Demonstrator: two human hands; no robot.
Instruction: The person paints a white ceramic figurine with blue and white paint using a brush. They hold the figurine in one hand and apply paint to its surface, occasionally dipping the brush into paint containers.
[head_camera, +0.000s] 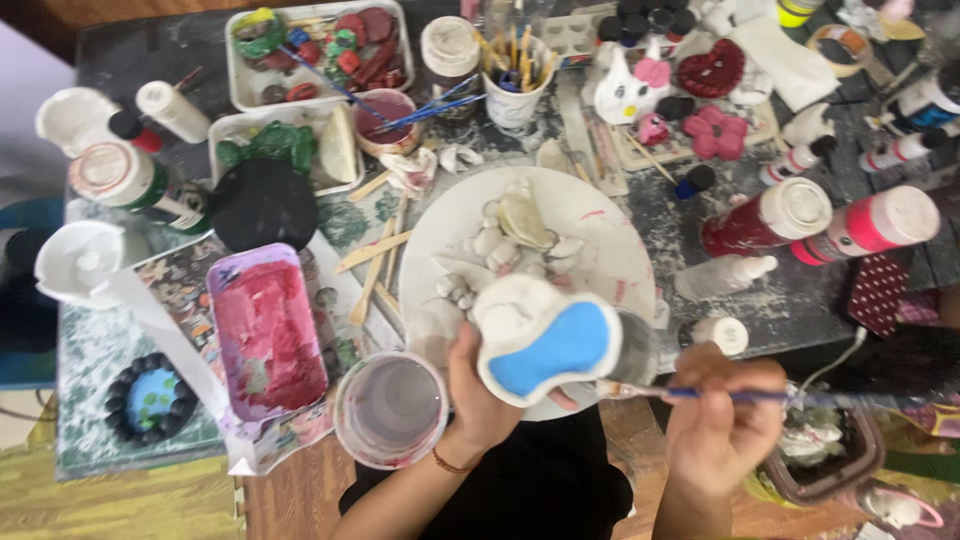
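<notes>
Left hand (480, 385) grip clasps a white plaster piece (545, 340) with a blue-painted face, at the counter's near edge. Right hand (720, 415) grip pinches a blue-handled brush (700, 395), tip touching the piece. Red and pink white-capped paint bottles (820, 222) lie toward the right edge.

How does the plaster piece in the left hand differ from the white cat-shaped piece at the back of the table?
The plaster piece is held in the left hand; the cat piece rests on the table. The held piece has a broad blue patch; the cat piece shows pink at one ear and small dark face marks. The held piece is a rounded blob; the cat piece has pointed ears. Both are mostly white.
</notes>
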